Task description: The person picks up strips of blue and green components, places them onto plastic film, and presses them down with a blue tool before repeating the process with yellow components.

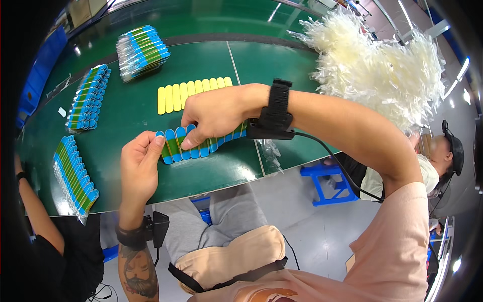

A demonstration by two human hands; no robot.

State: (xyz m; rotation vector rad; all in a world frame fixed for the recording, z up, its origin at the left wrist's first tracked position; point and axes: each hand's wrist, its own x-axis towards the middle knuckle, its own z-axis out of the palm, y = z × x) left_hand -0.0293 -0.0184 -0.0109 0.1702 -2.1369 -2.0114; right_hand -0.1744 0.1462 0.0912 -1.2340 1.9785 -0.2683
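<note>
A row of flat blue-and-green strips with rounded ends [175, 146], like nail files, lies side by side near the table's front edge. My left hand [141, 162] is closed on the row's left end, its thumb over the outermost strip. My right hand [216, 111] reaches over the row from the right, fingers curled and thumb pressed on the strips' faces; its palm and wrist hide part of the row. Just beyond, a neat row of plain yellow strips [176, 97] lies on the green table [201, 63], partly behind my right hand.
Bundles of wrapped blue-and-green strips stand at the far left [143, 50], left [89, 98] and near left [75, 173]. A heap of clear plastic sleeves [375, 65] fills the right. Another person's arm [37, 211] is at the left edge; a blue stool [327, 183] stands right.
</note>
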